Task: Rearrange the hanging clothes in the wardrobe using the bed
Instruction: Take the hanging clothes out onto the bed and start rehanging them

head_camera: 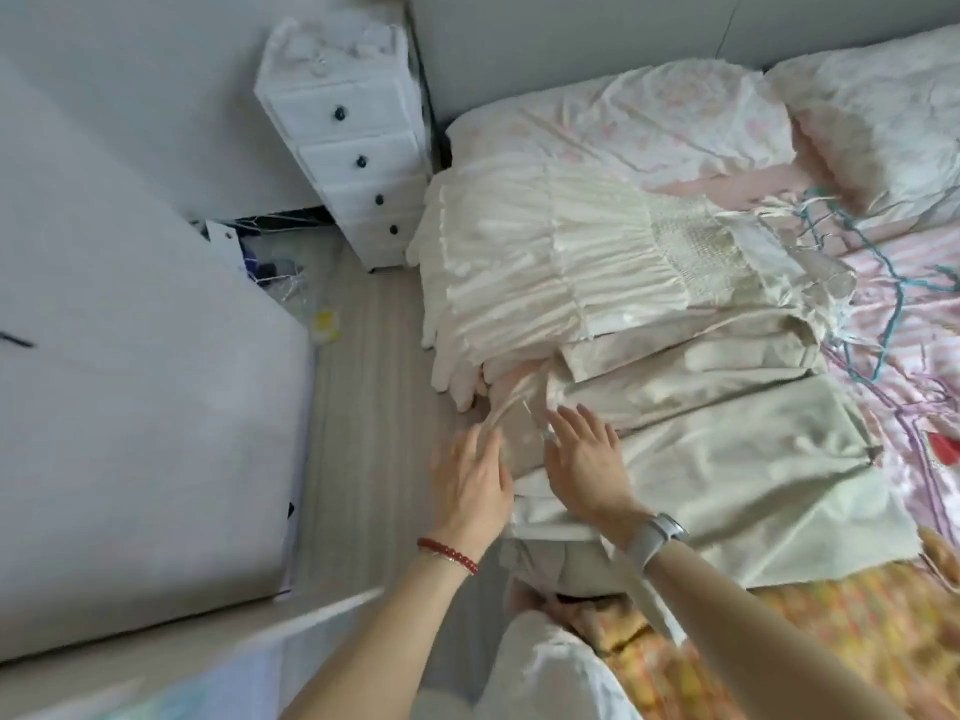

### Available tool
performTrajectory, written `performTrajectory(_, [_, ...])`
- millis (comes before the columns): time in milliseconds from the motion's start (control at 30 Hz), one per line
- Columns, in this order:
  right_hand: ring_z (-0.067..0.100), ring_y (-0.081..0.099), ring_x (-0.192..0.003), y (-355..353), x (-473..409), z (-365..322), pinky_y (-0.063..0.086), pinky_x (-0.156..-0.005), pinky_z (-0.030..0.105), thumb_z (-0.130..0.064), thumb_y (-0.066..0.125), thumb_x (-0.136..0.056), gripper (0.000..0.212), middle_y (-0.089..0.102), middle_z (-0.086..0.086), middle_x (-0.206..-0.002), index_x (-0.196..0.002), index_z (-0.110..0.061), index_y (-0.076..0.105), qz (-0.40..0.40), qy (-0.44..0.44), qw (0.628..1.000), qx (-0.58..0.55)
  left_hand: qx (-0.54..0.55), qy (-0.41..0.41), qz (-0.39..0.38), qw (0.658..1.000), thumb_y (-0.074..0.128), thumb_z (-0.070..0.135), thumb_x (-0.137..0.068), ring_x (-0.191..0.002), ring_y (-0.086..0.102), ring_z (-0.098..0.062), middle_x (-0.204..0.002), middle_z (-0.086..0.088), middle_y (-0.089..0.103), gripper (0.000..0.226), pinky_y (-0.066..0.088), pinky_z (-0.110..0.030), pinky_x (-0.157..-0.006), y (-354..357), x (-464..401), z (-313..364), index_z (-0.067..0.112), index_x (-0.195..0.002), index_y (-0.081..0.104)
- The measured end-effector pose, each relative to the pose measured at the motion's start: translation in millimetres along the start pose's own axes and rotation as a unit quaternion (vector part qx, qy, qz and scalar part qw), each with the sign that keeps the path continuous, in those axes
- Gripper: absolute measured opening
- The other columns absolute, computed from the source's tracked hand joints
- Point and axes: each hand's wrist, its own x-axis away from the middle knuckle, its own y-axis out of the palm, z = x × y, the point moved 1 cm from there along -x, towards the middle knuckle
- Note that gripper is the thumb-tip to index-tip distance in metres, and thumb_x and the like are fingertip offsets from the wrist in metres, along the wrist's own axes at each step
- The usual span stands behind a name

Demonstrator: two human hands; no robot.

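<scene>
At the near edge of the bed, both your hands sit over the beige garment, which lies flat across the pink sheet just below the cream ruffled dress. Left hand is flat, fingers straight, with a pale strap or fold running under the fingertips; can't tell if it's actually pinching that. Right hand is spread open, palm down on the fabric, holding nothing. Looks like a smooth-and-sort step: clothes are off the rail and laid out, nothing re-hung yet. Suggest: keep right palm pressing to anchor the beige piece, use left to draw the strap straight toward you so it doesn't drag the dress edge with it. The two garments overlap at the fold, so lift rather than slide. Hangers lie tangled further up the sheet; free one before picking up cloth. Wardrobe isn't clearly in view.
</scene>
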Motion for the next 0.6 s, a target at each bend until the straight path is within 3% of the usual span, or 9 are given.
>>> performTrajectory(133, [0.018,0.018,-0.138,62,89,-56,0.012,-0.113,0.04,-0.026,0.03,-0.096,0.043,0.034,-0.001,-0.145,-0.139,-0.018,0.033,-0.111,-0.062,0.992,0.023,-0.011,-0.075,-0.025,0.997,0.038,0.027,-0.092,-0.12,0.044,-0.024,-0.134,-0.002,0.047,0.043,0.032,-0.037,-0.1,23,132,-75,0.022,-0.134,0.042])
performTrajectory(200, [0.018,0.026,-0.134,91,126,-92,0.015,-0.112,0.038,-0.027,0.032,-0.095,0.041,0.041,0.0,-0.14,-0.135,-0.019,0.038,-0.148,-0.124,0.98,0.048,-0.015,-0.146,-0.023,0.989,0.035,0.029,-0.092,-0.118,0.046,-0.021,-0.126,0.001,0.051,0.042,0.034,-0.035,-0.096,26,196,-118,0.023,-0.133,0.042])
performTrajectory(267, [0.019,0.036,-0.127,118,161,-129,0.021,-0.108,0.034,-0.026,0.036,-0.094,0.038,0.048,0.001,-0.133,-0.13,-0.019,0.044,-0.159,-0.21,0.962,0.064,-0.022,-0.235,-0.009,0.972,0.033,0.031,-0.093,-0.124,0.041,-0.015,-0.132,0.006,0.047,0.043,0.032,-0.033,-0.101,26,259,-156,0.026,-0.136,0.036])
performTrajectory(333, [0.022,0.042,-0.124,139,192,-167,0.027,-0.104,0.035,-0.024,0.04,-0.093,0.038,0.051,0.004,-0.131,-0.129,-0.017,0.047,-0.17,-0.286,0.942,0.05,-0.016,-0.322,0.02,0.946,0.031,0.031,-0.095,-0.13,0.034,-0.01,-0.14,0.007,0.04,0.044,0.026,-0.031,-0.106,23,317,-187,0.026,-0.139,0.031])
performTrajectory(433, [0.019,0.033,-0.133,167,234,-230,0.027,-0.107,0.036,-0.025,0.039,-0.094,0.042,0.045,0.002,-0.138,-0.135,-0.017,0.041,-0.199,-0.379,0.902,0.054,-0.012,-0.419,0.082,0.904,0.03,0.031,-0.096,-0.133,0.03,-0.007,-0.144,0.009,0.036,0.045,0.023,-0.031,-0.109,9,394,-222,0.027,-0.14,0.03])
performTrajectory(600, [0.021,0.037,-0.129,203,296,-328,0.028,-0.108,0.036,-0.024,0.036,-0.094,0.042,0.048,0.003,-0.135,-0.135,-0.015,0.04,-0.245,-0.521,0.816,0.055,0.032,-0.54,0.183,0.821,0.035,0.028,-0.096,-0.132,0.033,-0.013,-0.143,0.002,0.039,0.044,0.027,-0.035,-0.108,-15,500,-268,0.021,-0.139,0.035])
